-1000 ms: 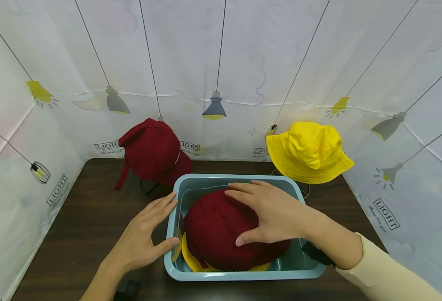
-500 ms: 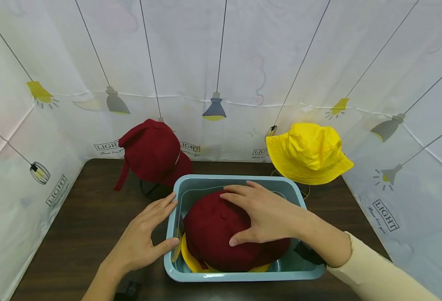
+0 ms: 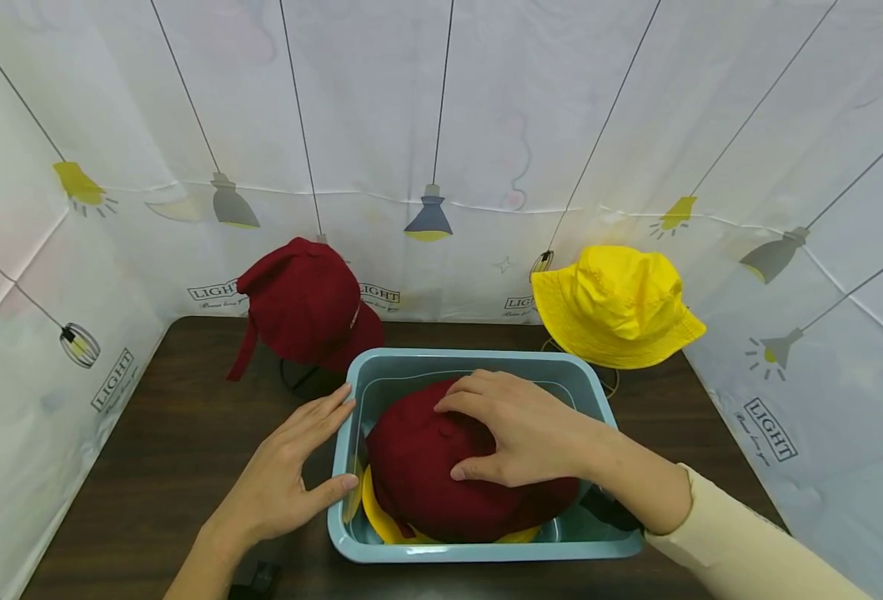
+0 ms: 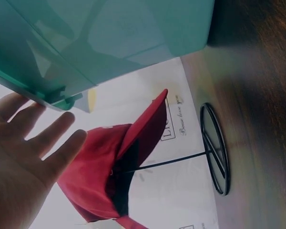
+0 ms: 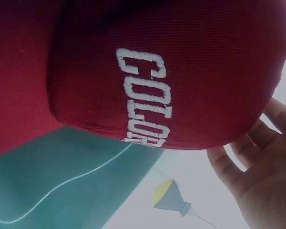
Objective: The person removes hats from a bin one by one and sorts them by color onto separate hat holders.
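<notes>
A dark red baseball cap (image 3: 422, 483) sits in the pale blue plastic bin (image 3: 486, 552), on top of something yellow with a curved brim (image 3: 379, 518). My right hand (image 3: 519, 433) rests on the cap's crown, thumb and fingers spread over it and bent gently. White lettering reading COLOR shows on the crown in the right wrist view, where the fingertips (image 5: 219, 160) touch its edge. My left hand (image 3: 279, 475) lies against the bin's left rim, fingers extended along it, thumb tip at the near part of that rim.
Behind the bin's left corner, a second red cap (image 3: 302, 300) hangs on a black wire stand (image 4: 219, 164). A yellow bucket hat (image 3: 617, 304) is on another wire stand at the back right. A printed curtain (image 3: 381, 108) backs the dark wooden table (image 3: 178, 467).
My right hand has slid left over the cap's crown, and its thumb and fingertips have drawn closer together. The left hand, the bin and the hats have stayed put.
</notes>
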Available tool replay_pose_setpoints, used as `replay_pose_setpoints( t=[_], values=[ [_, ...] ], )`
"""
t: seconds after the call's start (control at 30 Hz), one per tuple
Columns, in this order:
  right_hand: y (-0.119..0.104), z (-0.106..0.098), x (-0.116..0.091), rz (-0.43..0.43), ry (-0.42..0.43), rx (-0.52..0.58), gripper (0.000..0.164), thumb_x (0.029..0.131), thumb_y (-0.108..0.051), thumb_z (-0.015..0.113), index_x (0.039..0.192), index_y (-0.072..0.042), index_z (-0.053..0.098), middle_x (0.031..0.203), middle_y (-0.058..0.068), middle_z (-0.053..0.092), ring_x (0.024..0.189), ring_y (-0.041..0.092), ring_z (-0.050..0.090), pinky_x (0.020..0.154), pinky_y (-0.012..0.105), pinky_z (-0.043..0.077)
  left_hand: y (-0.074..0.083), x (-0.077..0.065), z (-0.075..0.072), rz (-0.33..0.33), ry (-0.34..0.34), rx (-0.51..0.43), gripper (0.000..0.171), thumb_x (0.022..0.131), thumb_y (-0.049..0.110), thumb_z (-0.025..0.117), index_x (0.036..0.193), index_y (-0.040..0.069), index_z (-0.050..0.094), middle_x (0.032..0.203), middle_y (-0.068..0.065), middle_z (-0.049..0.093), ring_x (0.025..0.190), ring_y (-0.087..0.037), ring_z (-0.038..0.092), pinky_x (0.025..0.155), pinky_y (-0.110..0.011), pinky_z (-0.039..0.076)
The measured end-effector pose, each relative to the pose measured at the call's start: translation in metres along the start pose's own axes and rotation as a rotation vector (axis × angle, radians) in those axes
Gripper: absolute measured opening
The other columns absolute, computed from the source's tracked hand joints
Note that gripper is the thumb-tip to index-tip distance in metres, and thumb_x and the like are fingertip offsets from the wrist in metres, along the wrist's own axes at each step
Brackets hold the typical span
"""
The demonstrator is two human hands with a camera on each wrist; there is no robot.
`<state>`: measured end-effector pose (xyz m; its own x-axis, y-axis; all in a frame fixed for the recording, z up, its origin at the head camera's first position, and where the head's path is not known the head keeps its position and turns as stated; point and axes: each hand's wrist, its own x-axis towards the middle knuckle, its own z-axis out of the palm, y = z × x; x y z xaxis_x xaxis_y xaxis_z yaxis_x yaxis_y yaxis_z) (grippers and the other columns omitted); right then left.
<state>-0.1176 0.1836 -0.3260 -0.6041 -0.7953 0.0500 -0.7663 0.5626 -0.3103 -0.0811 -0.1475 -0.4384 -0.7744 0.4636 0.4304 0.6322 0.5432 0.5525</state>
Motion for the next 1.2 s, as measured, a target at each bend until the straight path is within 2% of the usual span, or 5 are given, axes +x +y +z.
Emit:
replay_pose_setpoints(
  t=[0.4, 0.67, 1.2],
  values=[
    [0.0026, -0.0002, 0.0002, -0.015, 0.052, 0.08, 0.039, 0.089, -0.035, 0.084, 0.123, -0.02, 0.072, 0.115, -0.011, 0.069, 0.105, 0.009, 0.061, 0.093, 0.034, 0.056, 0.0008, 0.0003, -0.001, -0.015, 0.004, -0.017, 0.079, 0.089, 0.029, 0.079, 0.159, 0.013, 0.046, 0.167, -0.001, 0.038, 0.146, -0.024, 0.043, 0.105, -0.066, 0.046],
    [0.0038, -0.0016, 0.0021, -0.027, 0.054, 0.108, 0.031, 0.09, -0.027, 0.084, 0.118, -0.019, 0.074, 0.109, -0.01, 0.068, 0.097, 0.007, 0.06, 0.086, 0.028, 0.056, 0.0007, -0.0003, -0.0001, -0.003, -0.005, -0.021, 0.08, 0.09, 0.031, 0.08, 0.159, 0.012, 0.046, 0.168, -0.002, 0.037, 0.146, -0.023, 0.042, 0.107, -0.064, 0.046],
    [0.0033, -0.0053, 0.0044, -0.088, 0.076, 0.066, 0.024, 0.092, -0.021, 0.083, 0.115, -0.016, 0.078, 0.1, -0.008, 0.069, 0.088, 0.008, 0.059, 0.078, 0.022, 0.054, -0.0015, -0.001, 0.0021, 0.006, 0.005, -0.02, 0.078, 0.09, 0.032, 0.079, 0.159, 0.013, 0.047, 0.167, -0.001, 0.038, 0.145, -0.023, 0.043, 0.105, -0.064, 0.048]
  ],
)
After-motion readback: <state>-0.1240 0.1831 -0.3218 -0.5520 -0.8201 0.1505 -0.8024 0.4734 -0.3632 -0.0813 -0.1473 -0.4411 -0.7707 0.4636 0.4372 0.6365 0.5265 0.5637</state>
